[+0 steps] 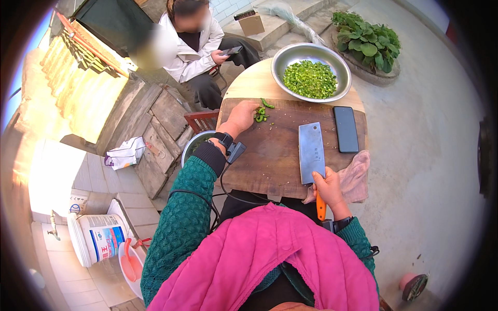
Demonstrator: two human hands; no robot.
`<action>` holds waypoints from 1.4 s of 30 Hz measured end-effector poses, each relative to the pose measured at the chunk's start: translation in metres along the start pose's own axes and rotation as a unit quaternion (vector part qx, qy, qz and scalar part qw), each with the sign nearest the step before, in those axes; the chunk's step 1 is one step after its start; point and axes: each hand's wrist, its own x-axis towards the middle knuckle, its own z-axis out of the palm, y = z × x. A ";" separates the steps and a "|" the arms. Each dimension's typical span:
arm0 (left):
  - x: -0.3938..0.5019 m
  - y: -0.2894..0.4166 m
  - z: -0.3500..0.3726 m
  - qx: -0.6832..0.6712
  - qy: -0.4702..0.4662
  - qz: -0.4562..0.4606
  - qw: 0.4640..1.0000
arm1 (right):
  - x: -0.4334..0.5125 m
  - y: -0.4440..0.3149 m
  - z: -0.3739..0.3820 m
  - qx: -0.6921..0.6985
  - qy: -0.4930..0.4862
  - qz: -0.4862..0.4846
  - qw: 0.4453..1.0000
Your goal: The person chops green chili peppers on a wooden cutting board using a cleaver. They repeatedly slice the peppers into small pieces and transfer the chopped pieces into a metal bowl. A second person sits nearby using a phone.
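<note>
My right hand (pixel 330 188) grips the orange handle of a Chinese cleaver (pixel 312 151), whose broad blade lies over the right part of a dark wooden cutting board (pixel 264 155). At the board's upper left, my left hand (pixel 244 114) is beside several green chili peppers (pixel 260 115); its fingertips are partly hidden, so whether it holds any cannot be told. Beyond the board, a steel bowl (pixel 277 83) holds chopped green peppers (pixel 310 79). Small bits are scattered on the board.
A smartphone (pixel 346 129) and a pink cloth (pixel 356 173) lie at the board's right. A metal basin (pixel 188 149) stands left of the table, near a red chair (pixel 201 120). A person (pixel 194 50) sits beyond, holding a phone. Cables hang by my left arm.
</note>
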 end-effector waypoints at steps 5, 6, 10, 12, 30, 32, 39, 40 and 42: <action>-0.033 0.011 0.012 -0.012 0.038 0.036 0.999 | 0.000 0.001 0.003 -0.042 0.011 -0.010 0.999; -0.040 0.015 0.014 -0.009 0.043 0.055 0.998 | 0.001 0.001 0.004 -0.049 0.014 -0.008 0.999; -0.068 0.025 0.020 -0.078 0.069 0.050 0.993 | 0.002 0.001 0.007 -0.062 0.020 -0.004 0.998; -0.078 0.026 0.017 -0.079 0.094 0.054 0.991 | 0.002 0.001 0.008 -0.066 0.023 -0.002 0.998; -0.110 0.056 0.030 0.022 0.101 -0.009 0.995 | 0.009 -0.013 0.012 -0.167 0.021 0.032 0.985; -0.115 0.056 0.027 -0.012 0.128 -0.002 0.992 | 0.015 -0.020 0.011 -0.202 -0.013 0.034 0.979; -0.131 0.040 0.012 -0.064 0.122 0.010 0.990 | 0.020 -0.040 0.016 -0.507 0.013 -0.060 0.860; -0.132 0.038 0.012 -0.074 0.128 0.016 0.989 | 0.019 -0.044 0.017 -0.528 0.014 -0.049 0.848; -0.133 0.037 0.013 -0.081 0.139 0.024 0.987 | 0.020 -0.051 0.019 -0.559 0.008 -0.036 0.829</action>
